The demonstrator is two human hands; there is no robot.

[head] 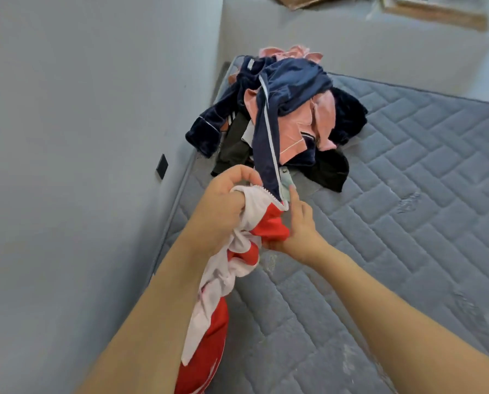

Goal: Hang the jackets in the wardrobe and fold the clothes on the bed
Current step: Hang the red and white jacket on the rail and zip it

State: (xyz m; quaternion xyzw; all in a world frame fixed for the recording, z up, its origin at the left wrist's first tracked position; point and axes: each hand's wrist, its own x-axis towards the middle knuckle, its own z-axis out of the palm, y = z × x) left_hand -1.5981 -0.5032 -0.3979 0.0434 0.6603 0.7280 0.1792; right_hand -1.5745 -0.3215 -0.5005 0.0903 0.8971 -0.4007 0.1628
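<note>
Sorting a jacket out for hanging: the left hand (223, 206) clenches the red-and-white jacket (209, 308) bunched below its fingers, the right hand (297, 226) pinches its red edge, and next, probably, comes shaking it free of the clothes pile (280, 115) beyond the fingertips.

Both forearms bare, hands (223, 206) without gloves.
</note>
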